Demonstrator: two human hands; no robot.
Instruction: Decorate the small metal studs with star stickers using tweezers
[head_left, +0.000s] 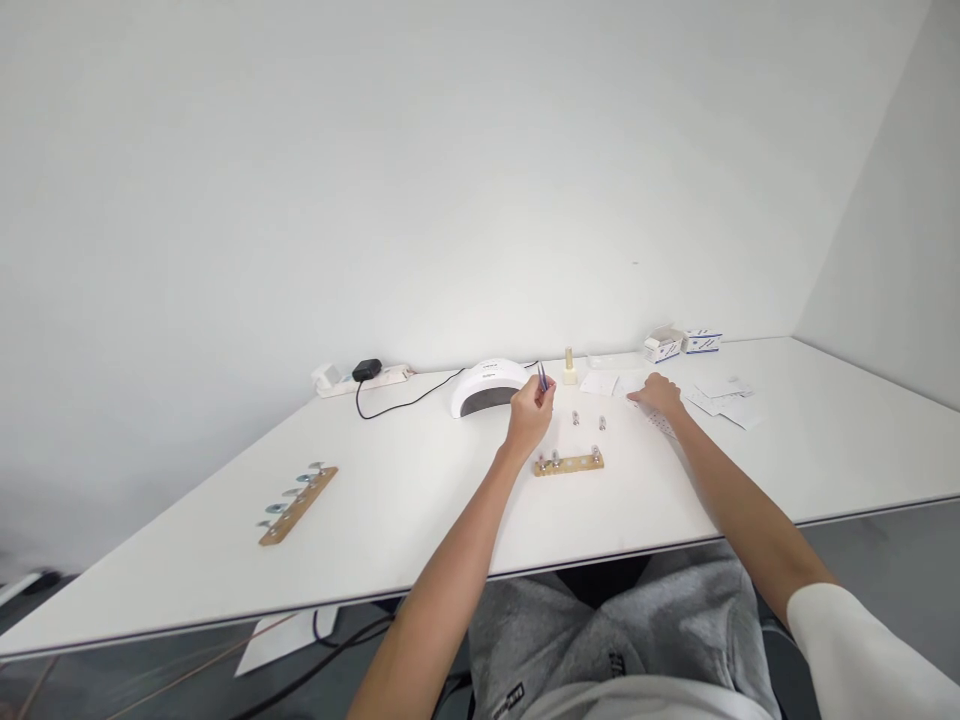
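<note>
My left hand (531,408) is closed around slim bluish-purple tweezers (542,377), which point upward in front of the nail lamp. My right hand (658,393) is at the right, its fingers bent down and together at a small patterned sheet (661,422) that shows partly beneath the hand. Between and below the hands lies a wooden strip (574,465) carrying several small clear nail tips on holders. Just beyond that strip, one nail tip on a holder (575,418) and another nail tip (602,423) stand on the table.
A white nail lamp (491,378) stands at the back, beside a polish bottle (569,370). A second wooden strip (300,507) with painted nail tips lies left. Paper sheets (724,398) and small boxes (664,345) are at right. A black adapter (367,369) sits on a power strip.
</note>
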